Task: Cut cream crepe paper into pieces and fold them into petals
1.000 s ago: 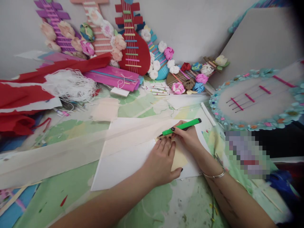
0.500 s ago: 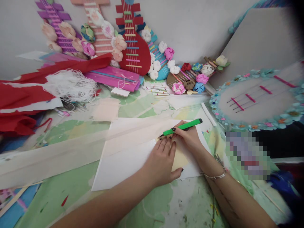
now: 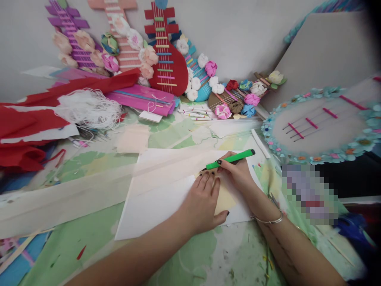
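My right hand (image 3: pixel 235 171) is closed around a slim green pen-like tool (image 3: pixel 230 159). It has a black back end and a thin dark tip; whether it is a marker or a craft knife I cannot tell. The tip points down-left, close by the fingertips of my left hand (image 3: pixel 205 202). That hand lies flat, fingers stretched, on a pale yellow piece (image 3: pixel 226 200). Under it are a long cream paper strip (image 3: pixel 169 171), running off to the left, and a white board (image 3: pixel 151 214).
Decorated stringed-instrument models, among them a red one (image 3: pixel 175 71), lean against the wall. White string (image 3: pixel 89 107) and red fabric-like sheets (image 3: pixel 32 123) lie at left. A flower-edged oval piece (image 3: pixel 300 119) stands at right. A white stick (image 3: pixel 260 143) lies beyond the board.
The green tool's tip has shifted slightly to the right along the pale piece. My left hand stays in place, and the view has tilted a little.
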`<action>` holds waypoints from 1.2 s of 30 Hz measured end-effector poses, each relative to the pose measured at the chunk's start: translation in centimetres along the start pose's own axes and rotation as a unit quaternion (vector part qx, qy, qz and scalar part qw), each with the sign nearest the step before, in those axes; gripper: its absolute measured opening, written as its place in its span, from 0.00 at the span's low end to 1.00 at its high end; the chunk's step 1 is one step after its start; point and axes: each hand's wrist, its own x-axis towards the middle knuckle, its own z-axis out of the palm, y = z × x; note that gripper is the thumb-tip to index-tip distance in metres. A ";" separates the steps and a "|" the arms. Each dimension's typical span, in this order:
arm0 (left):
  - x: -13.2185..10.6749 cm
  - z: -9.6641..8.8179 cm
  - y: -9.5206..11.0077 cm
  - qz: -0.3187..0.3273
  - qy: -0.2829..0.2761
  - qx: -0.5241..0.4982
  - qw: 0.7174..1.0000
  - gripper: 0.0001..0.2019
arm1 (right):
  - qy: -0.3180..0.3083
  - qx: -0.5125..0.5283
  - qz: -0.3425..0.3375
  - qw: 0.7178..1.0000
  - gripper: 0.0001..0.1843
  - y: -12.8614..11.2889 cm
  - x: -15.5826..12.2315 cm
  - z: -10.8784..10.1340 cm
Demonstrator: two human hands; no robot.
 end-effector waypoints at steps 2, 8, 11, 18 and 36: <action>0.0 0.0 0.0 0.000 0.000 0.001 1.000 0.39 | 0.008 -0.004 -0.013 1.000 0.11 0.0 0.0 -0.1; 0.1 -0.2 0.0 0.000 -0.003 0.001 1.000 0.39 | 0.018 -0.010 -0.026 0.999 0.11 -0.1 0.0 -0.1; 0.1 -0.2 0.0 -0.002 -0.010 -0.004 1.000 0.39 | 0.024 -0.012 -0.030 0.999 0.12 -0.2 0.1 -0.2; -0.1 0.0 0.0 -0.004 -0.016 -0.004 1.000 0.39 | 0.030 -0.013 -0.030 0.999 0.13 -0.1 0.3 -0.5; 0.1 -0.2 -0.1 0.000 -0.033 -0.002 0.999 0.39 | 0.042 -0.007 -0.027 0.999 0.12 0.0 0.5 -1.4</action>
